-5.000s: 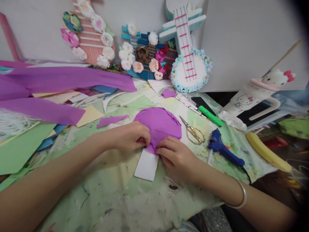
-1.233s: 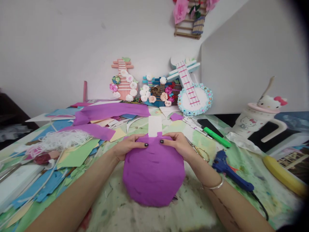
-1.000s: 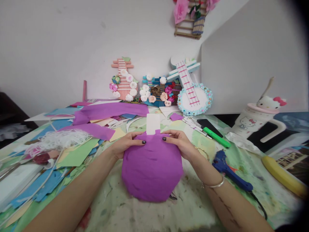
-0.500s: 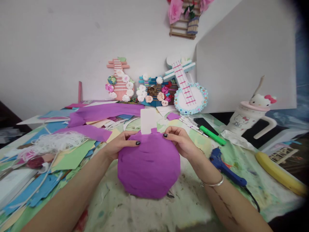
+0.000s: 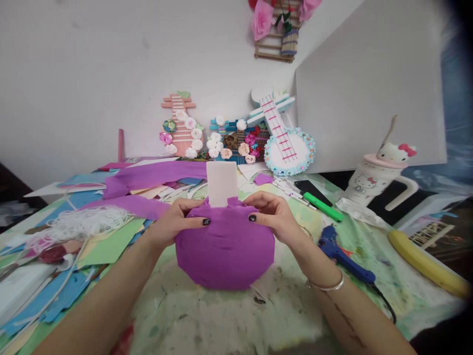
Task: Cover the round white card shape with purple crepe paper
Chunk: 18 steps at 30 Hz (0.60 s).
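Between my two hands is a rounded body covered in purple crepe paper (image 5: 225, 251), with a white rectangular neck (image 5: 222, 183) sticking up from its top. My left hand (image 5: 183, 219) grips the upper left edge, thumb on the front face and fingers behind. On the upper right edge, my right hand (image 5: 275, 217) pinches in the same way. Ragged bits of purple paper stand up around the base of the neck. The back of the body and most of my fingertips are hidden.
Purple crepe strips (image 5: 155, 176), white string (image 5: 88, 222) and coloured paper pieces (image 5: 111, 241) crowd the left. To the right lie a blue glue gun (image 5: 345, 256), green marker (image 5: 322, 206), phone (image 5: 314, 191), tumbler (image 5: 373, 180) and banana (image 5: 424, 264). Decorated model instruments (image 5: 290, 150) lean at the back.
The purple body has tilted, its lower edge rising and its face looking shorter, while the white neck shows larger. Both hands keep their hold. The whole view has shifted slightly.
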Motion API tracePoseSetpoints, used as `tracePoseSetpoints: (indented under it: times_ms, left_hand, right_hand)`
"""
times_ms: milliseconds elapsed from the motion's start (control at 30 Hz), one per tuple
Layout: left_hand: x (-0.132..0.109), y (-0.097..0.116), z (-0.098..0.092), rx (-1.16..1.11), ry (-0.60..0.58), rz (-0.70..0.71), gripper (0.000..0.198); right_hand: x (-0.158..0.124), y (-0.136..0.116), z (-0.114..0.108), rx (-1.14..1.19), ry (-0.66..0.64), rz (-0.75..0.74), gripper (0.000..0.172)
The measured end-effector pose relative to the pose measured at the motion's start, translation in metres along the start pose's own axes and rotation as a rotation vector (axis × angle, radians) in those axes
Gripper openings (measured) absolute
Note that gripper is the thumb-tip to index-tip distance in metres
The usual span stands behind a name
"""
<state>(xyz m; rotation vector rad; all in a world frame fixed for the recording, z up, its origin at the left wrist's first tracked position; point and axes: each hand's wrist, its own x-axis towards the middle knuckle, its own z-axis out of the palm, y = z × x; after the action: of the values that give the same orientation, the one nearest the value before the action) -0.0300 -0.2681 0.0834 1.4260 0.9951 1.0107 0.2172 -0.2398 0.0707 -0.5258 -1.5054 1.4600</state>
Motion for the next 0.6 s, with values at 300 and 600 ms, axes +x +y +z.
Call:
tracePoseSetpoints:
  times_ms: [300,600]
  left_hand:
    - [-0.015,0.035,0.0,0.655,-0.095,0.653,0.025]
    - [-0.001,-0.069,-0.021,0.865,-0.169,0.529,0.025]
  right_hand:
    - [-0.011,-0.009,0.007,-0.329,0.121,-0.387,0.01]
    - [-0.036,0.046,-0.005,-0.921,-0.079,-0.37,0.022]
